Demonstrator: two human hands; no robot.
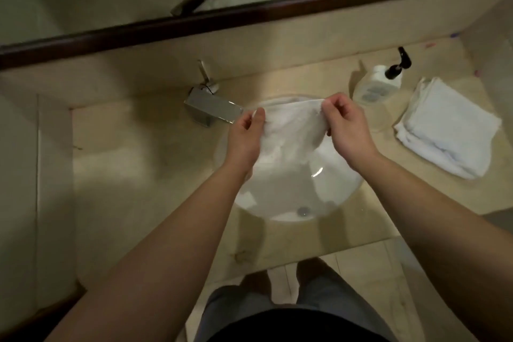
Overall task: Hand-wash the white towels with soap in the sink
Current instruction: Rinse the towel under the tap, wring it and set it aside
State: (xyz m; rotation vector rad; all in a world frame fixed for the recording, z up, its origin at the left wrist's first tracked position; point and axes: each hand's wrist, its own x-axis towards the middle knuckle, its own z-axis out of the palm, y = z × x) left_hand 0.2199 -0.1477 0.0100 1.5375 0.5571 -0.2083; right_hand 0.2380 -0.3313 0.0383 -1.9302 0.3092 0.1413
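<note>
One white towel (291, 130) hangs over the sink (344, 191), stretched between my hands. My left hand (247, 139) and right hand (347, 128) each pinch its top edge. Folded towels (447, 130) lie beside the soap bottle (374, 86), right of the basin.

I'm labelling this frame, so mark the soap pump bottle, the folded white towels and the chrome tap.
White soap pump bottle (374, 85), head view: its body.
Folded white towels (447, 128), head view: top fold.
Chrome tap (212, 110), head view: flat spout.
</note>
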